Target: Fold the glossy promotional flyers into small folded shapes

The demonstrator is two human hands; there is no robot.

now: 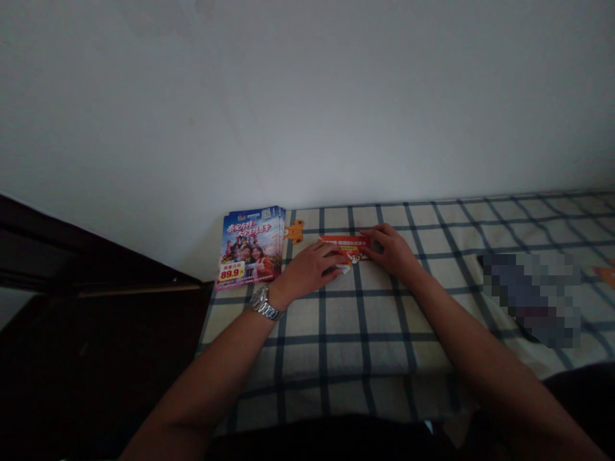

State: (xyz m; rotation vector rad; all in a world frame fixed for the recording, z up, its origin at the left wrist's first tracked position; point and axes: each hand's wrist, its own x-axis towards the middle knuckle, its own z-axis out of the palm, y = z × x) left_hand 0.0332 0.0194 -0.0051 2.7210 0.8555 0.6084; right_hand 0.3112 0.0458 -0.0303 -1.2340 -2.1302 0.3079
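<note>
A red paper flyer (343, 242) with white and yellow print lies on the checked cloth between my hands, with a pointed, folded-looking lower part. My left hand (312, 272), with a silver watch at its wrist, has its fingers curved over the left and lower side of the flyer. The fingertips press on the paper near the pale folded corner. At the right end, my right hand (393, 253) pinches the flyer's edge between thumb and fingers. Part of the paper is hidden under both hands.
A stack of colourful flyers (250, 246) lies left of my hands, beside the wall (307, 102). The checked cloth (336, 339) covers the surface and carries an orange bear print (294, 232). A dark, pixelated object (523, 298) lies to the right. Beyond the left edge is a dark gap.
</note>
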